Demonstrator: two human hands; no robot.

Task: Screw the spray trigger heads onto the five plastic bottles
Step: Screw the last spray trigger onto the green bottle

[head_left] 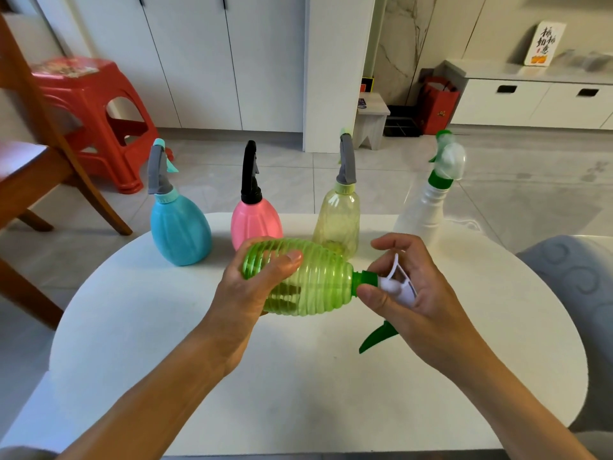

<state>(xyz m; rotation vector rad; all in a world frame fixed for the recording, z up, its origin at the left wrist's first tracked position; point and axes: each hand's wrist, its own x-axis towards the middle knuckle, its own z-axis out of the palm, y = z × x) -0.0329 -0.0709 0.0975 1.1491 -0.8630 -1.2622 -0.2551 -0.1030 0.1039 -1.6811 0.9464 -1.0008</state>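
Green, ribbed and see-through, the green bottle (311, 283) lies on its side above the white table (166, 343), held in both hands. The left hand (252, 290) wraps its fat end, thumb across the ribs. The right hand (408, 293) curls round the white trigger head (396, 285) at the neck, thumb and forefinger pinching the green collar (366, 279); how far the collar is threaded on cannot be told from here. A green trigger lever (376, 338) pokes out below that hand.

Along the far edge of the table stand four bottles with heads already on, left to right: blue bottle (180, 227), pink bottle (253, 220), yellow bottle (338, 220), white bottle (421, 214). A red stool (93, 104) stands on the floor at far left.
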